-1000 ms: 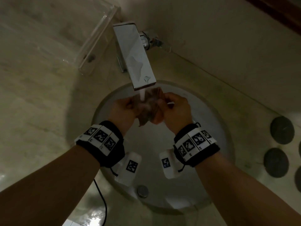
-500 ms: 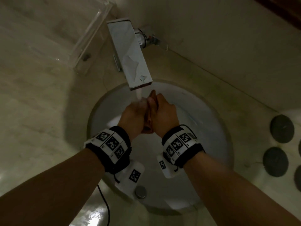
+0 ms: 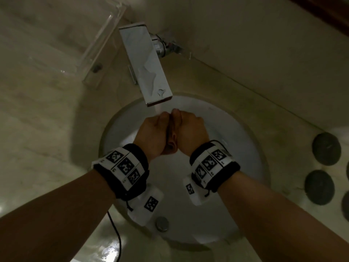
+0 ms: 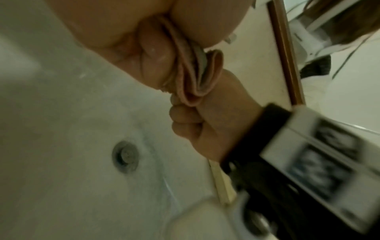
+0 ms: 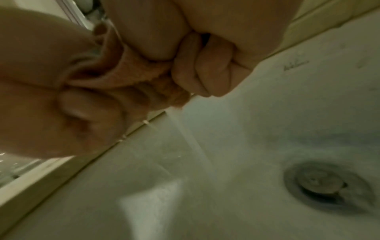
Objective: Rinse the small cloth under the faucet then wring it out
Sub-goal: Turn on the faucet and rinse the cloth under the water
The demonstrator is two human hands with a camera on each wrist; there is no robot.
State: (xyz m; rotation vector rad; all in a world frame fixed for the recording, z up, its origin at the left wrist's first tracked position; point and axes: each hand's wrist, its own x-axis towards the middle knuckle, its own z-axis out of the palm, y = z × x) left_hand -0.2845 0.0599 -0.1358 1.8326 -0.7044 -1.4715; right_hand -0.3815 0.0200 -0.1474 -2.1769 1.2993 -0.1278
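A small pinkish-brown cloth (image 3: 171, 138) is bunched between my two fists over the white sink (image 3: 238, 148). My left hand (image 3: 153, 133) and right hand (image 3: 190, 131) press knuckle to knuckle, both gripping the cloth just below the square chrome faucet (image 3: 145, 65). Its water stream (image 3: 157, 108) falls onto the hands. In the left wrist view, folds of the cloth (image 4: 193, 73) stick out between the curled fingers (image 4: 153, 65). In the right wrist view, the cloth (image 5: 127, 71) is squeezed and a thin stream of water (image 5: 191, 138) runs off it into the basin.
The drain (image 3: 162, 224) lies near the basin's front. A clear acrylic tray (image 3: 102, 53) stands on the marble counter left of the faucet. Dark round stones (image 3: 326, 151) lie on the counter at the right. A black cable (image 3: 115, 233) hangs below my left wrist.
The cloth was held spread under the stream a second ago. Both hands have since closed together and bunched it tight between the fists.
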